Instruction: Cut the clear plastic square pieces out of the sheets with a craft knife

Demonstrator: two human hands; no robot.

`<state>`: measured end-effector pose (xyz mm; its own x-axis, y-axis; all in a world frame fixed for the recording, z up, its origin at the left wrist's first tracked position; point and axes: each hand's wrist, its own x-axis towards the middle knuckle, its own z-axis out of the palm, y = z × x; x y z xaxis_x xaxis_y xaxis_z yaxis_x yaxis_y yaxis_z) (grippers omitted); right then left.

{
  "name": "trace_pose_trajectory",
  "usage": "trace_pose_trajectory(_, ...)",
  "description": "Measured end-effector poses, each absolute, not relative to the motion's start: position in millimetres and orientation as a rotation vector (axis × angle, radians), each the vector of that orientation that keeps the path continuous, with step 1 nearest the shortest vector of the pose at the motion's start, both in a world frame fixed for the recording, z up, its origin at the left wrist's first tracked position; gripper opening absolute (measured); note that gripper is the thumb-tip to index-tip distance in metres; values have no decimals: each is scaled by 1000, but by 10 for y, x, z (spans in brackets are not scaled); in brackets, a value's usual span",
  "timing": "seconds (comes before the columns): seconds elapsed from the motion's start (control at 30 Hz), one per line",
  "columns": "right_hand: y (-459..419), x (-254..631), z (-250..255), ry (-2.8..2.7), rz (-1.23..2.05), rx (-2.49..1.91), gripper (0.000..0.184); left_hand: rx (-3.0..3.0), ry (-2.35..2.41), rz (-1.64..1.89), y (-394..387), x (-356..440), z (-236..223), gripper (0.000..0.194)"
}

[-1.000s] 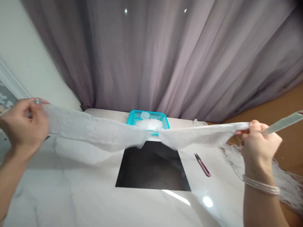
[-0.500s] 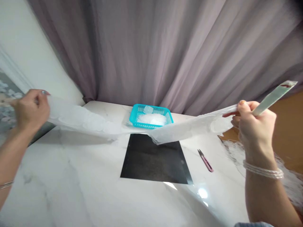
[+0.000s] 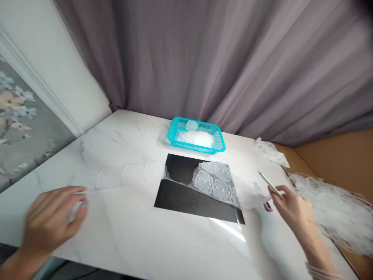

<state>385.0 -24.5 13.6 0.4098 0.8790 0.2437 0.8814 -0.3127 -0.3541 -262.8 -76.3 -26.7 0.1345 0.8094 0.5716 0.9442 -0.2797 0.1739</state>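
Observation:
A sheer whitish strip with dotted, rounded-square patches lies across the black mat and the marbled table. My left hand, blurred, hovers beside the strip's left end with thumb and fingers apart. A slim, pale, flat stick-like tool is gripped in my right hand, whose fingertips are at the strip's right edge. Whether they still pinch that edge is unclear. Pink-handled thread snips lie by those fingers, mostly covered by the strip.
Behind the mat stands a turquoise basket with white pieces inside. A loose white dotted scrap lies at the back right. Tangled white trimmings heap along the right table edge. A grey-mauve curtain hangs behind.
The strip, held stretched in the air between both hands, has come down onto the mat and table. Both hands have lowered, and my left hand has let go of its end.

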Motion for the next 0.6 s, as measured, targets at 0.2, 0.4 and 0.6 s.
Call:
trace_pose_trajectory(0.2, -15, 2312, 218, -2232, 342, -1806, 36, -2729, -1234, -300, 36, -748, 76, 18)
trace_pose_trajectory(0.4, 152, 1404, -15, -2596, 336, -1673, 25, -2799, -1083, -248, 413, -433, -185, 16)
trace_pose_trajectory(0.6, 155, 1392, 19, -2663, 284, -1697, 16, -2912, -882, -283, 445, -674, -252, 23)
